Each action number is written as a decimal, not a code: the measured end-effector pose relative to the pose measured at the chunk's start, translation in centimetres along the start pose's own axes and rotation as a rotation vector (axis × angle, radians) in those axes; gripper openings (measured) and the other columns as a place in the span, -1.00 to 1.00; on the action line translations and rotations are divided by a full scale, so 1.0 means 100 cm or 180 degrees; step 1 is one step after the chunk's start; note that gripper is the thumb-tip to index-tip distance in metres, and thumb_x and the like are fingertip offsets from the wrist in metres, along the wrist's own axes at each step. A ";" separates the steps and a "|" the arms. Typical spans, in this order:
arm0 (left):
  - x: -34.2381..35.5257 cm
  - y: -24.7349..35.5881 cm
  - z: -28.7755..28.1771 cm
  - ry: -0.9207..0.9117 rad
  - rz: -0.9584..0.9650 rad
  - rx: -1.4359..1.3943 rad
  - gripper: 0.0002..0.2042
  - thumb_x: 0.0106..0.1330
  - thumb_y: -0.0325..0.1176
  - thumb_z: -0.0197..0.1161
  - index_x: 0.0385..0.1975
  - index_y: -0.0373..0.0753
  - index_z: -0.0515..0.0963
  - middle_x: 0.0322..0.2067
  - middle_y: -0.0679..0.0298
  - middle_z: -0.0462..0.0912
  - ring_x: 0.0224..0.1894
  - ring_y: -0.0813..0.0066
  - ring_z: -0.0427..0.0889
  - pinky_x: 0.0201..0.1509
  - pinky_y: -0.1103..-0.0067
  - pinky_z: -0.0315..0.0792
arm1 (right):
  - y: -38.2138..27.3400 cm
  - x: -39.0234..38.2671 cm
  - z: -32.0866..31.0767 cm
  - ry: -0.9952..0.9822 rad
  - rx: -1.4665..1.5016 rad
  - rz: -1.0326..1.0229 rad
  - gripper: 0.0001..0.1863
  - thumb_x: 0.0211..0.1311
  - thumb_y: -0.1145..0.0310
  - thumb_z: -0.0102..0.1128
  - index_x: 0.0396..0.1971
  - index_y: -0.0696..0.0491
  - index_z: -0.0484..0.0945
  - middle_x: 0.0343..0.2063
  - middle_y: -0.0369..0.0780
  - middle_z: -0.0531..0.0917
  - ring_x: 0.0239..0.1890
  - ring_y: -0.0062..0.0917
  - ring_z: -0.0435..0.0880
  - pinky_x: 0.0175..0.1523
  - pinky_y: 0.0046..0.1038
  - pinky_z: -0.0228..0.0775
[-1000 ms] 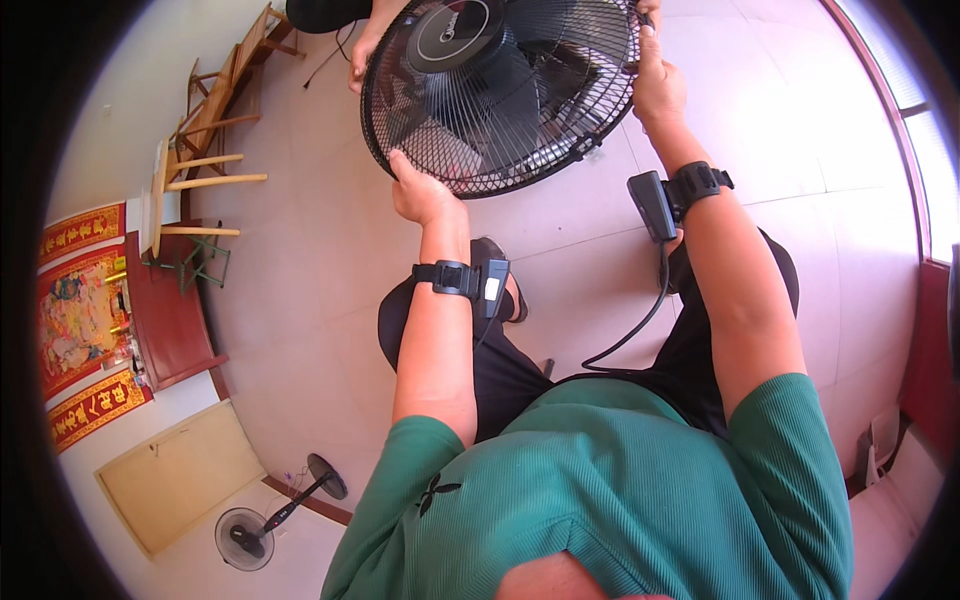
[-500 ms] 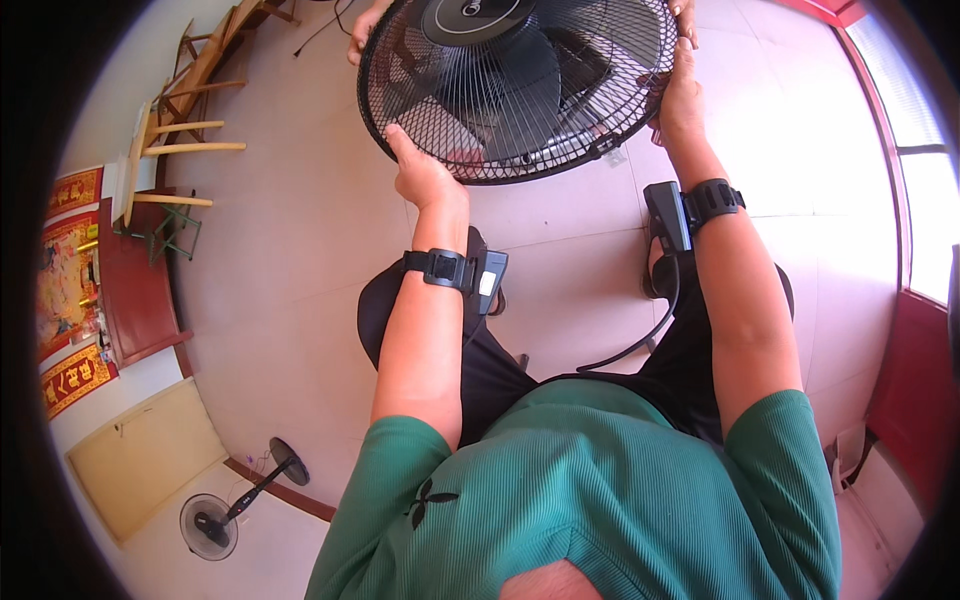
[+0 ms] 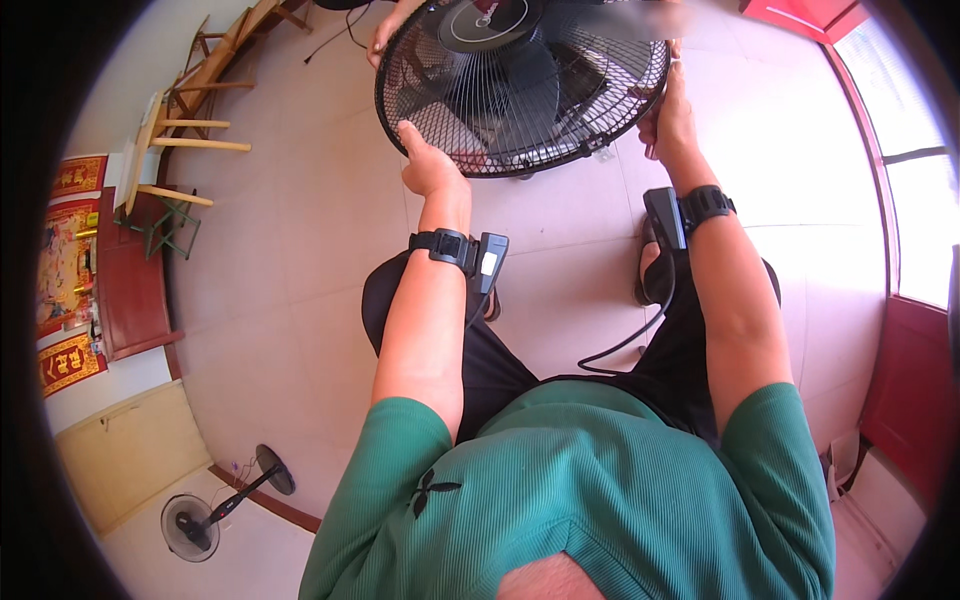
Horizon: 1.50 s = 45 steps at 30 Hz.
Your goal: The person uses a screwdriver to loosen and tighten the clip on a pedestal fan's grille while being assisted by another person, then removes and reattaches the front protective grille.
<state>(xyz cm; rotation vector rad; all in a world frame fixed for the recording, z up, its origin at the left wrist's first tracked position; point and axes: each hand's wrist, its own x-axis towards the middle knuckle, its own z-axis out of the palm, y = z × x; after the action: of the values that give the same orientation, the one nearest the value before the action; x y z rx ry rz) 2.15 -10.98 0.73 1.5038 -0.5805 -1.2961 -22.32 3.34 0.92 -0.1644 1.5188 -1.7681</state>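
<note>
A black fan head (image 3: 500,115) with a round wire guard is held up at the top of the view, its blades showing through the mesh. My left hand (image 3: 432,168) grips the near left rim, thumb laid over the guard and fingers out of sight beneath. On the right rim, my right hand (image 3: 672,125) is closed around the edge. Another person's hand (image 3: 385,38) touches the far left rim. Fingers of that person also show at the far right rim, close to my right fingertips, where part of the view is blurred.
A standing fan (image 3: 190,527) is at the lower left, by a cream panel (image 3: 130,450). Wooden benches (image 3: 205,75) and a green folding stool (image 3: 172,222) stand along the left. A red door frame (image 3: 880,190) runs down the right. A cable (image 3: 665,318) hangs from my right wrist device.
The fan head has shifted slightly right and tilted a little, and both my hands have moved with it. The other person's left-side hand reaches in slightly farther.
</note>
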 end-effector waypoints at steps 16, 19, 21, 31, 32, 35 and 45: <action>-0.001 0.000 -0.002 -0.0020 -0.0080 0.0071 -0.12 0.19 0.24 0.13 -0.02 -0.74 0.32 0.04 -0.15 0.45 0.03 0.12 0.52 0.12 0.41 0.40 | 0.022 -0.078 -0.017 -0.1029 -0.1637 -0.0824 -0.10 -0.06 0.06 0.51 0.13 0.39 0.31 -0.71 -0.44 0.39 -0.75 -0.82 0.26 -0.68 -0.69 0.14; -0.002 0.001 -0.003 -0.0081 -0.0089 -0.0029 -0.12 0.19 0.24 0.13 -0.02 -0.73 0.32 0.05 -0.15 0.45 0.03 0.12 0.51 0.11 0.41 0.40 | 0.026 -0.081 -0.013 -0.0937 -0.1472 -0.0717 -0.14 -0.04 0.07 0.50 0.11 0.37 0.33 -0.69 -0.43 0.41 -0.75 -0.82 0.26 -0.69 -0.69 0.13; -0.002 0.002 -0.003 -0.0079 -0.0069 -0.0063 -0.12 0.19 0.25 0.14 -0.04 -0.74 0.34 0.04 -0.17 0.45 0.03 0.11 0.52 0.10 0.40 0.41 | 0.028 -0.079 -0.012 -0.1038 -0.1298 -0.0575 -0.18 -0.01 0.09 0.48 0.11 0.34 0.34 -0.70 -0.43 0.40 -0.76 -0.81 0.27 -0.71 -0.68 0.12; 0.007 -0.007 -0.006 0.0295 0.0203 0.0297 -0.07 0.13 0.31 0.17 -0.20 -0.81 0.40 -0.12 -0.30 0.54 -0.06 0.02 0.56 0.05 0.38 0.42 | 0.051 -0.071 -0.003 -0.1429 -0.0510 -0.0516 -0.51 0.17 0.29 0.29 0.04 0.17 0.37 -0.72 -0.48 0.28 -0.80 -0.80 0.20 -0.76 -0.68 0.00; 0.011 -0.008 -0.007 0.0291 0.0149 0.0283 -0.07 0.11 0.35 0.13 -0.27 -0.77 0.45 -0.18 -0.32 0.56 -0.09 -0.06 0.57 0.03 0.34 0.42 | 0.051 -0.073 -0.001 -0.1388 -0.0501 -0.0385 -0.60 0.19 0.39 0.23 0.00 0.14 0.38 -0.72 -0.48 0.27 -0.80 -0.80 0.19 -0.76 -0.67 -0.01; 0.028 -0.016 -0.016 0.0539 0.0480 0.0983 -0.05 0.09 0.44 0.03 -0.42 -0.71 0.51 -0.29 -0.39 0.56 -0.14 -0.19 0.56 0.00 0.26 0.41 | 0.039 -0.071 0.001 -0.1824 -0.0394 -0.0158 -0.77 0.24 0.30 0.16 -0.28 0.12 0.37 -0.75 -0.43 0.25 -0.81 -0.78 0.15 -0.76 -0.66 -0.05; 0.011 -0.011 -0.001 0.0566 0.0408 0.0723 -0.05 0.14 0.38 0.04 -0.28 -0.78 0.46 -0.17 -0.39 0.54 -0.06 -0.17 0.56 0.05 0.27 0.43 | 0.023 -0.054 -0.009 -0.1702 -0.0082 0.0046 -0.62 0.36 0.13 0.08 -0.57 0.00 0.24 -0.71 -0.43 0.18 -0.75 -0.76 0.09 -0.71 -0.65 -0.08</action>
<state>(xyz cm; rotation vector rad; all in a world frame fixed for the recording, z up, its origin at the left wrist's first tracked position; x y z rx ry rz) 2.32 -11.43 -0.75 1.7179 -0.7134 -1.0120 -18.02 7.44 0.68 -0.5873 1.1472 -1.5305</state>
